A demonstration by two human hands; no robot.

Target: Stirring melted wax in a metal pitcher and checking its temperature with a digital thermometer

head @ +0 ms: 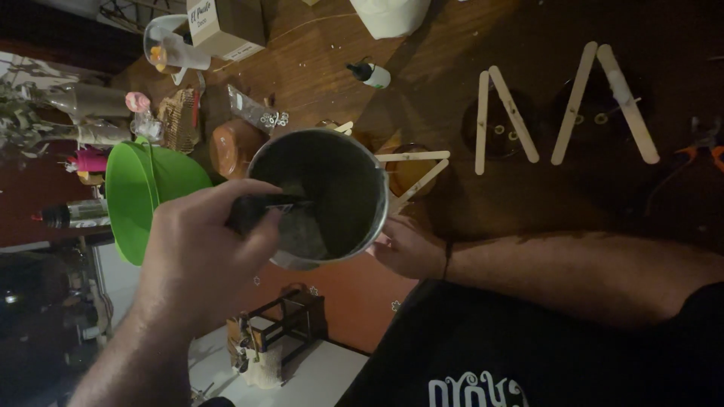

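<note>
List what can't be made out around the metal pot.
Head view:
- metal pot contents: too dark to identify.
- pot handle: mostly covered by the left hand.
- right hand fingers: hidden behind the pot.
- pliers: cut off by the right edge.

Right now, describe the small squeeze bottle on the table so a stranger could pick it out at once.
Start at the wooden table beyond the metal pot that both hands hold. Look past the pot's far rim, toward the white bag at the table's edge. The squeeze bottle lies on its side there: small, white, with a dark pointed cap, standing alone.
</note>
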